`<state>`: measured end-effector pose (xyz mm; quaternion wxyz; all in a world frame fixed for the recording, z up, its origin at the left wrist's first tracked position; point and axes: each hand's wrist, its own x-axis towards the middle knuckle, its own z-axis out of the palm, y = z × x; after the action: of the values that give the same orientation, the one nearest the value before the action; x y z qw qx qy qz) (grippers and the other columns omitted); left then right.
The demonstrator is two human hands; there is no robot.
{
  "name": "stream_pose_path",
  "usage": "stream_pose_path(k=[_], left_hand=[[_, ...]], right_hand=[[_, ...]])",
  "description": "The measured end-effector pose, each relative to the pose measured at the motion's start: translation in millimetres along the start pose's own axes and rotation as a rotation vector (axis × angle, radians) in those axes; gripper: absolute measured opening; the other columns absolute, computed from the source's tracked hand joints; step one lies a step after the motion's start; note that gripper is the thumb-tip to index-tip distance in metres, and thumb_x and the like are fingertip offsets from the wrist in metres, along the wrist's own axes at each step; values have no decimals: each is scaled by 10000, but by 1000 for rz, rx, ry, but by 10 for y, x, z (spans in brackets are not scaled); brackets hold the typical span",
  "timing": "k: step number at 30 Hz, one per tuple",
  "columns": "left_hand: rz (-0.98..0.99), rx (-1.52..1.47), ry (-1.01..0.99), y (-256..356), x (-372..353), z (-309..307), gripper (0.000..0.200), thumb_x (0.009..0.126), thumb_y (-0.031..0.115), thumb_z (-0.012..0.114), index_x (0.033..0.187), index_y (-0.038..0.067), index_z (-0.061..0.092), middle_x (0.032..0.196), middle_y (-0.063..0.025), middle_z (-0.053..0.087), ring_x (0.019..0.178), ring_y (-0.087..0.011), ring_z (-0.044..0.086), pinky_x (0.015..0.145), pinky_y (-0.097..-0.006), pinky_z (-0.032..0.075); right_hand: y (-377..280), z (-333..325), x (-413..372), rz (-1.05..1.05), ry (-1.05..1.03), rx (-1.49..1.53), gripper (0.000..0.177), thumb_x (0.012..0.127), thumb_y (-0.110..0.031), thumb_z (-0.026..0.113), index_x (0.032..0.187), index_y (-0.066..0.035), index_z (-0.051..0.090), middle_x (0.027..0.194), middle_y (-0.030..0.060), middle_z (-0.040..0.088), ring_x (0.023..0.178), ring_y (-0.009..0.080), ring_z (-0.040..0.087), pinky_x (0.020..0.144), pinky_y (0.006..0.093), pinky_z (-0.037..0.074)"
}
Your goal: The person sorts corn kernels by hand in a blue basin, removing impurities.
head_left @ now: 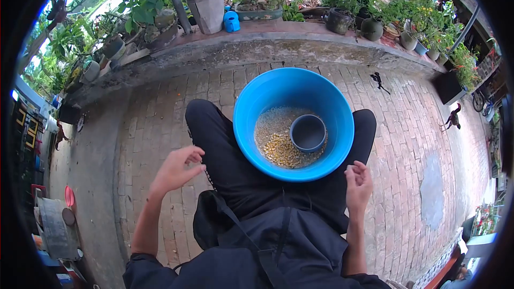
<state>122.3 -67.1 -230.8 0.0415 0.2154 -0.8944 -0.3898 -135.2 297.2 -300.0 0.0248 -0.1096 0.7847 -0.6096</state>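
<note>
A large blue tub [247,144] rests between my knees, on my dark trousers. Pale grains mixed with yellow corn kernels [282,150] cover its bottom. On the grain, toward the right side of the tub, sits a small grey bowl [308,133], and nothing shows inside it. My left hand [182,168] is raised beside my left thigh, empty, with thumb and fingers apart. Near the tub's lower right edge, my right hand [358,176] hangs above my right thigh. Its fingers are curled, and whether anything is between them is too small to tell. Neither hand touches the tub.
Brick paving [396,144] surrounds me. Ahead runs a low concrete ledge [241,51] with potted plants and a small blue watering can [231,21]. A chicken [453,118] stands at right, another [60,135] at far left. A dark object [379,82] lies on the bricks.
</note>
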Motion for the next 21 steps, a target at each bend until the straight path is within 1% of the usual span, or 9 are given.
stream_pose_path(k=[3,6,7,9,10,14,18,19,21], left_hand=[[171,7,144,372,496,228,158,840,-6,589,994,-4,623,823,-76,649,699,-147,615,671,-239,484],[401,104,-261,300,1298,698,196,859,60,557,1029,31,648,852,-147,665,760,-263,655,708,-354,510],[251,207,-412,278,1640,858,271,856,138,578,1105,49,639,933,-159,673,897,-276,655,777,-391,510],[153,432,-356,80,2323,1286,452,851,269,623,1259,85,556,1148,-200,612,1060,-331,597,886,-420,494],[-17,469,-288,-19,2568,1513,540,852,344,629,1317,104,497,1258,-221,531,1131,-369,546,933,-452,472],[-303,534,-48,109,2822,2106,718,835,490,645,1399,134,380,1391,-274,374,1243,-438,443,988,-542,429],[-177,291,-139,207,2765,2323,530,859,449,617,1265,120,525,1285,-233,466,1179,-430,506,964,-521,450],[-94,250,-71,282,2668,2304,365,889,380,573,1100,91,646,1138,-216,593,1070,-396,589,936,-470,480],[12,281,-151,176,2751,2507,333,889,369,568,1021,83,676,1043,-195,639,1012,-366,618,914,-441,491]], right_hand=[[-320,86,345,-349,124,-181,224,892,-58,625,1097,29,595,881,84,653,808,121,632,730,262,516],[-335,567,860,-188,-271,-313,409,861,-202,670,1155,61,559,992,179,666,846,244,669,770,331,532],[-253,748,1021,-178,-373,-508,499,839,-260,691,1177,74,541,1034,222,661,871,312,678,792,370,536],[223,1077,1334,-278,-564,-797,627,792,-331,704,1207,90,496,1096,299,623,953,426,641,861,448,512],[85,1190,1325,-43,-649,-842,572,785,-244,662,1198,103,473,1070,333,613,1016,447,611,916,460,485],[362,1190,1449,1,-562,-711,447,768,-159,598,1148,50,493,1024,313,629,1023,443,604,915,454,469],[266,1003,1363,58,-258,-414,391,770,-153,583,1120,4,504,973,275,639,917,434,613,839,460,469],[204,1013,1314,-4,-135,-459,382,775,-156,589,1115,-3,504,977,246,615,911,398,599,835,434,464],[-22,992,1179,-94,-46,-445,386,768,-147,603,1114,-9,502,988,227,600,932,380,592,839,427,461]])
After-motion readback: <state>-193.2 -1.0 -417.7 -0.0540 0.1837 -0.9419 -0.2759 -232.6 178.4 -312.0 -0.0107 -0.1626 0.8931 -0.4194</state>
